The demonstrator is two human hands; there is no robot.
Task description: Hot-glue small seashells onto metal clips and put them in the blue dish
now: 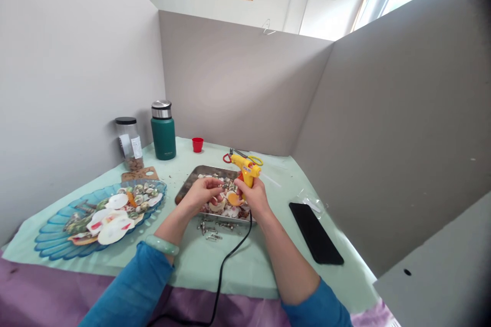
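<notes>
My right hand is wrapped round the handle of a yellow hot glue gun, its nozzle pointing up and left. A black cord runs down from the gun toward the table's near edge. My left hand is held to the left of the gun, thumb and fingers drawn together in a pinch; anything between them is too small to make out. Both hands are over a metal tray filled with small shells. Several small metal clips or pins lie just in front of the tray.
On the left sits a blue scalloped dish of shells, with a clear jar and green bottle behind. Farther back are a red cup and yellow-handled tool. A black phone lies right. Grey partitions enclose the table.
</notes>
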